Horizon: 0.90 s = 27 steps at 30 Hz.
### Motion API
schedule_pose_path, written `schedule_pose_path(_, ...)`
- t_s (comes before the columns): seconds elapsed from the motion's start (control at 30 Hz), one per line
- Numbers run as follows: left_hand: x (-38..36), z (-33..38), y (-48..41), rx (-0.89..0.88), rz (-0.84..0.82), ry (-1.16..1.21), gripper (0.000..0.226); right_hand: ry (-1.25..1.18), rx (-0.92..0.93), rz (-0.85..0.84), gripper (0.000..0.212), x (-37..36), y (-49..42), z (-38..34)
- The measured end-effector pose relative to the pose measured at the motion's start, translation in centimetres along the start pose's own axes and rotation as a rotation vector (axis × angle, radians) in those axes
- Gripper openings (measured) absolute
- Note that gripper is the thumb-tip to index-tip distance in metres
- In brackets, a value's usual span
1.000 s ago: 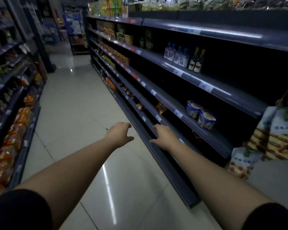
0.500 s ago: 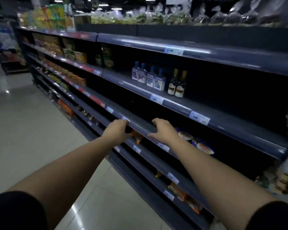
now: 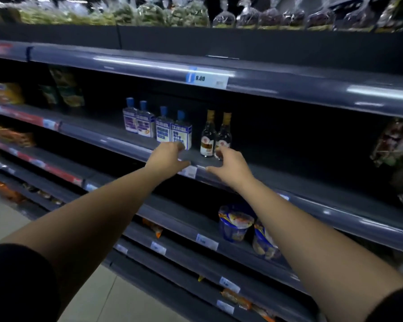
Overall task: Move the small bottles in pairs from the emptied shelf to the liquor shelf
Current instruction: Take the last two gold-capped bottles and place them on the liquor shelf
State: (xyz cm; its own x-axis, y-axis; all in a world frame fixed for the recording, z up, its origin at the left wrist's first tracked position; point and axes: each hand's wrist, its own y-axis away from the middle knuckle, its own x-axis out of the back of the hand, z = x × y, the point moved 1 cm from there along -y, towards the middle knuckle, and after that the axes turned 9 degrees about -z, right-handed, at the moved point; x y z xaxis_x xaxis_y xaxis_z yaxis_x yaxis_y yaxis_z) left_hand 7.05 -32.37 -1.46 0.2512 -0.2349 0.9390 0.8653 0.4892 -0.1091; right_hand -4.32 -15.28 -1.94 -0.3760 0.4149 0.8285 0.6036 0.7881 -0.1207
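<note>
**Both grips at the bottle shelf**

Head view. Four blue-capped bottles point(image 3: 181, 135) and two dark bottles point(image 3: 207, 138) are standing upright in a row on the shelf point(image 3: 300, 182). The left grip point(image 3: 166, 156) is being held half open and empty, just before the nearest blue-capped bottle. The right grip point(image 3: 230, 166) is being held half open and empty, fingertips at the right dark bottle's base. Contact cannot be told.

Dim shop aisle: dark shelving point(image 3: 289, 89), pale tiled floor point(image 3: 98, 298).
</note>
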Motion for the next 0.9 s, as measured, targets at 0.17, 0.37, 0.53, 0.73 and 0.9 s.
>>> schedule_pose_path(0.17, -1.2, 0.3, -5.2, -0.052, -0.056, 0.055, 0.060, -0.059, -0.094, 0.091, 0.054, 0.3, -2.1, 2.3)
schedule_pose_path(0.37, -2.9, 0.3, -8.1, -0.063, -0.078, 0.209, 0.067, -0.094, -0.216, 0.158, 0.053, 0.0, -2.8, 4.6)
schedule_pose_path(0.53, -3.5, 0.2, -9.4, -0.112, -0.096, 0.318, 0.061, -0.143, -0.297, 0.123, 0.056, 0.2, -4.6, 4.8)
schedule_pose_path(0.73, -4.0, 0.0, -11.0, -0.151, -0.183, 0.447, 0.058, -0.285, -0.267, 0.099, 0.062, -0.4, -6.7, 4.8)
schedule_pose_path(0.9, -4.3, -0.2, -11.5, -0.180, -0.190, 0.492, 0.057, -0.368, -0.249, 0.119, 0.060, -0.8, -7.4, 5.2)
